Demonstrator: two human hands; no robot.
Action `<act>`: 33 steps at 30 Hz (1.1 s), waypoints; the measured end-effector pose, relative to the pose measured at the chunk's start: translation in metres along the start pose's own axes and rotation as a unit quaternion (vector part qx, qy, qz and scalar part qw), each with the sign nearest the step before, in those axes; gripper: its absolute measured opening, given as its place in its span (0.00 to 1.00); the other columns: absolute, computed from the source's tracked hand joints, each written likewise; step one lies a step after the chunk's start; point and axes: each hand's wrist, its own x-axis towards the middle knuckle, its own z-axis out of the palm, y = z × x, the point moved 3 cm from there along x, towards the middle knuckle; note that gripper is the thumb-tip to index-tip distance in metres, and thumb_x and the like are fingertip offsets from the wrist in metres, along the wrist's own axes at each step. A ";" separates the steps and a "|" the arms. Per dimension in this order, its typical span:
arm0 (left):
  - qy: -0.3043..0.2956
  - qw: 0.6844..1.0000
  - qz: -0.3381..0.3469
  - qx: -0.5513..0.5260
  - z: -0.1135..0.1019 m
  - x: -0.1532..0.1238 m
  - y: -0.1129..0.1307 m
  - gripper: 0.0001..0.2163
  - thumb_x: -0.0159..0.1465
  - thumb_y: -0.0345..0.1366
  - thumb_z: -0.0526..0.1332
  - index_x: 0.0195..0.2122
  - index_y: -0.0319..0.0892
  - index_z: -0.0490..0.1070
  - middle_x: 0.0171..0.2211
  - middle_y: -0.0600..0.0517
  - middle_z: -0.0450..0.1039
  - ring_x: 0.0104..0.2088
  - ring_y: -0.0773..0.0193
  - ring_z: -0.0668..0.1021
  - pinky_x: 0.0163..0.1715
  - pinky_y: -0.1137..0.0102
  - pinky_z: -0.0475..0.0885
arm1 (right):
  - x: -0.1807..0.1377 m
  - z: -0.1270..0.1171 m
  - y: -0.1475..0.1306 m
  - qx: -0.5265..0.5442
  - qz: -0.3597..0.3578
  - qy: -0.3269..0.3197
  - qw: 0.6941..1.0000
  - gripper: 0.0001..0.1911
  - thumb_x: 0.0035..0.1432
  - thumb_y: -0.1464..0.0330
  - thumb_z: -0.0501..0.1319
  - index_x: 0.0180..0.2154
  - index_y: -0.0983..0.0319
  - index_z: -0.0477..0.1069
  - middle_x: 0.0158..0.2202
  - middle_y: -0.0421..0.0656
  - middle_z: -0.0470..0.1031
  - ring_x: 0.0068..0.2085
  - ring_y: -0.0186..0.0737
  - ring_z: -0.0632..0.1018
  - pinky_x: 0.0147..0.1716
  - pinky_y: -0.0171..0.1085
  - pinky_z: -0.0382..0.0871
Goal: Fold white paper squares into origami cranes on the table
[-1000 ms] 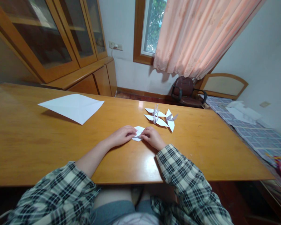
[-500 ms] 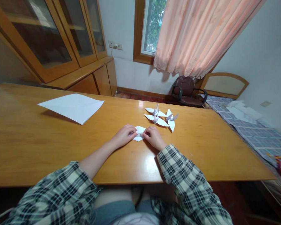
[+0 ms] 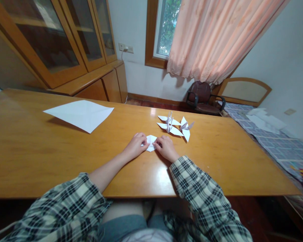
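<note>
A small folded sheet of white paper (image 3: 151, 139) lies on the wooden table (image 3: 131, 178) in front of me. My left hand (image 3: 138, 145) grips its left side, fingers curled and thumb at the inner part. On the other side my right hand (image 3: 165, 147) pinches the paper's right part in the same way. The fingers cover both side edges of the paper. Just beyond my right hand stand white paper cranes, two close together (image 3: 169, 125) with wings spread, and another crane (image 3: 185, 128) to their right.
A larger white paper sheet (image 3: 82, 114) rests at the far left, its edge raised off the table. Behind the table are a glass-doored cabinet (image 3: 83, 67), a brown armchair (image 3: 202, 95) and a pink curtain (image 3: 217, 37). A bed (image 3: 275, 131) stands at the right.
My view has shifted slightly. My left thumb and fingers have moved a little on the folded paper; both hands stay at its sides. The cranes and the larger sheet have not moved.
</note>
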 end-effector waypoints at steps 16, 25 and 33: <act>0.002 0.999 0.002 0.046 0.002 -0.001 0.002 0.04 0.60 0.34 0.58 0.29 0.42 0.65 0.33 0.49 0.67 0.38 0.57 0.69 0.41 0.62 0.66 | -0.001 0.005 -0.008 -0.099 0.006 0.004 0.995 0.09 0.63 0.63 0.57 0.35 0.62 0.70 0.37 0.48 0.72 0.41 0.46 0.69 0.39 0.41 0.58; -0.012 0.997 0.001 0.080 0.003 -0.003 0.004 0.01 0.63 0.33 0.57 0.35 0.43 0.64 0.37 0.49 0.67 0.41 0.56 0.68 0.44 0.61 0.65 | -0.005 -0.001 -0.012 -0.054 0.001 0.027 0.998 0.06 0.63 0.65 0.57 0.38 0.61 0.66 0.37 0.46 0.72 0.41 0.45 0.69 0.39 0.41 0.56; -0.018 0.996 0.005 0.088 0.003 -0.003 0.004 0.03 0.65 0.35 0.55 0.35 0.43 0.64 0.37 0.49 0.66 0.41 0.56 0.67 0.44 0.61 0.65 | -0.008 0.001 -0.024 -0.098 0.035 0.055 0.993 0.12 0.63 0.59 0.56 0.39 0.61 0.65 0.38 0.49 0.72 0.41 0.49 0.68 0.40 0.43 0.55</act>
